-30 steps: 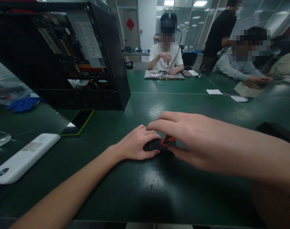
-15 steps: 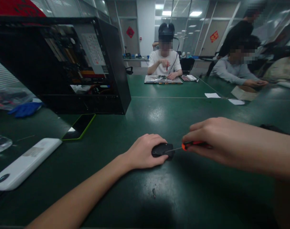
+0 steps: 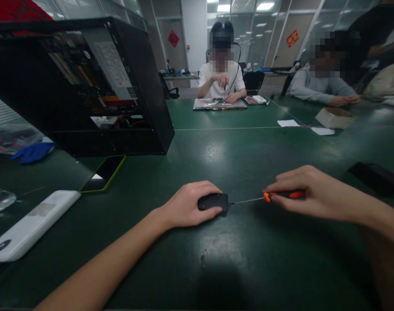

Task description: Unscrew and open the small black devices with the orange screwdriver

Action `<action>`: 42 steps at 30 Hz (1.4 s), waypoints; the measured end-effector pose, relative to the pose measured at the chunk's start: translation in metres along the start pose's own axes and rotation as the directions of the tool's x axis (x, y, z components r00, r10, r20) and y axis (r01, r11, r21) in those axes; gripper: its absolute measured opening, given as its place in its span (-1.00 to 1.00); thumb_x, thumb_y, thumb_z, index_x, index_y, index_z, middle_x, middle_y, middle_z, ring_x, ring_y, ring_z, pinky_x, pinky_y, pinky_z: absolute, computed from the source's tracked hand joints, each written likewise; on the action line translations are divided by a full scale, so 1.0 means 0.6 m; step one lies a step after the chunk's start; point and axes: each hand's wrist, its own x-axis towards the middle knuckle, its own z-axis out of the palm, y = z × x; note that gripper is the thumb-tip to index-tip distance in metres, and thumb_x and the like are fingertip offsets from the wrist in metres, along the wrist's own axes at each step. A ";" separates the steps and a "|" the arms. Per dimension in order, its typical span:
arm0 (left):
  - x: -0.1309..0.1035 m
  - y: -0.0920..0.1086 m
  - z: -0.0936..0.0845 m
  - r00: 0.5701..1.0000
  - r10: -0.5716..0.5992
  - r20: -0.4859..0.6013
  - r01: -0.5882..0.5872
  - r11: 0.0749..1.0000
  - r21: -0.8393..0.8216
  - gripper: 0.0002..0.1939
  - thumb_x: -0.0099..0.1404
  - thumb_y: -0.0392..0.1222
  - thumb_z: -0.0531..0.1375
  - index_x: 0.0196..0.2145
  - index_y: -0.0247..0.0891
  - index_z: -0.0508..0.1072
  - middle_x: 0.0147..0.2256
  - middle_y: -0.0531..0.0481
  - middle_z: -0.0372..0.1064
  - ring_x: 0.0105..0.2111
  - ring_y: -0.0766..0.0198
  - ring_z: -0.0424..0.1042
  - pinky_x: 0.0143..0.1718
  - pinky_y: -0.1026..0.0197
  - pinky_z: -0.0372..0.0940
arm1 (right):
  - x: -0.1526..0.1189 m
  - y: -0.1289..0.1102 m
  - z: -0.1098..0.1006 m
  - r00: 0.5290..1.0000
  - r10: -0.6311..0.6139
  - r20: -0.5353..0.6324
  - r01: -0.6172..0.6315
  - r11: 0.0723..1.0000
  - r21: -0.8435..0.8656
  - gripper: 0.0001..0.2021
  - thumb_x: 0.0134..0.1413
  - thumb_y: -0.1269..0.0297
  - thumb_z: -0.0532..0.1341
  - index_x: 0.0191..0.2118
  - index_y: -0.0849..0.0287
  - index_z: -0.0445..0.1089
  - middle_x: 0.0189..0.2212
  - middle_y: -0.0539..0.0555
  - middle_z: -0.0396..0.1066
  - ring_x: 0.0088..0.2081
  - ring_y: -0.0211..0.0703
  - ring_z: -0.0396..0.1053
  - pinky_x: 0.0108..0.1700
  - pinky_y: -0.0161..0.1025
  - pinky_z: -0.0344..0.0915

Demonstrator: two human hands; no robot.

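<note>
A small black object shaped like a computer mouse (image 3: 213, 203) lies on the green table (image 3: 248, 259), and my left hand (image 3: 187, 205) grips it with fingers behind and thumb in front. Right of it, my right hand (image 3: 300, 192) is closed on the red and black handle of a screwdriver (image 3: 296, 195). The thin metal shaft points left, and its tip is at the right end of the black object. Whether the tip touches it I cannot tell.
A black computer case (image 3: 154, 90) stands open at the back left. Nearby are a green-edged phone (image 3: 104, 174), a white device (image 3: 34, 226) and a blue glove (image 3: 34, 152). A black object (image 3: 378, 176) lies right. People sit across the table.
My right hand and the screwdriver have moved right, away from my left hand. The shaft, which lay over the black object, now only reaches its right end.
</note>
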 end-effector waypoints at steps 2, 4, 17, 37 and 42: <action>0.000 0.000 0.001 1.000 -0.001 -0.004 0.001 1.000 0.024 -0.64 0.39 -0.03 0.32 0.07 -0.23 0.53 0.00 -0.12 0.56 -0.03 0.07 0.55 0.03 0.04 0.42 | 0.006 -0.001 0.003 1.000 -0.004 -0.001 0.004 1.000 -0.007 -0.75 0.37 0.29 0.20 -0.06 0.16 0.65 -0.33 0.06 0.57 -0.37 -0.25 0.47 -0.36 -0.31 0.27; 0.000 0.000 0.003 1.000 0.002 -0.013 -0.002 0.999 0.048 -0.64 0.37 -0.05 0.33 0.06 -0.22 0.53 -0.01 -0.11 0.56 -0.03 0.07 0.55 0.03 0.04 0.42 | 0.010 0.001 0.008 1.000 -0.010 -0.004 0.010 1.000 -0.014 -0.75 0.37 0.28 0.20 -0.06 0.15 0.65 -0.34 0.05 0.56 -0.38 -0.27 0.46 -0.36 -0.32 0.26; 0.002 -0.004 0.014 0.999 0.012 -0.038 -0.012 1.000 0.003 -0.60 0.37 0.00 0.37 0.08 -0.22 0.53 0.00 -0.10 0.57 -0.03 0.09 0.56 0.01 0.07 0.42 | 0.007 0.023 0.026 0.997 -0.067 -0.049 0.066 0.998 -0.021 -0.75 0.39 0.21 0.21 -0.02 0.09 0.63 -0.33 -0.02 0.56 -0.37 -0.33 0.47 -0.37 -0.36 0.27; 0.004 -0.007 0.026 0.995 -0.053 -0.089 0.059 0.996 0.071 -0.59 0.22 -0.04 0.45 -0.01 -0.21 0.58 -0.13 -0.04 0.56 -0.18 0.15 0.55 -0.18 0.17 0.37 | -0.017 0.070 0.127 0.994 -0.048 -0.098 0.064 0.983 0.173 -0.64 0.52 0.17 0.09 0.24 0.02 0.50 0.03 0.02 0.63 -0.13 -0.21 0.61 -0.11 -0.30 0.47; 0.004 -0.004 0.030 0.992 -0.044 -0.115 0.053 0.996 0.078 -0.59 0.22 -0.04 0.46 -0.02 -0.23 0.59 -0.15 -0.03 0.56 -0.21 0.16 0.55 -0.19 0.16 0.37 | -0.020 0.058 0.131 0.993 0.051 -0.102 -0.027 0.975 0.219 -0.64 0.51 0.09 0.10 0.17 -0.01 0.56 -0.04 0.00 0.65 -0.20 -0.21 0.61 -0.16 -0.30 0.48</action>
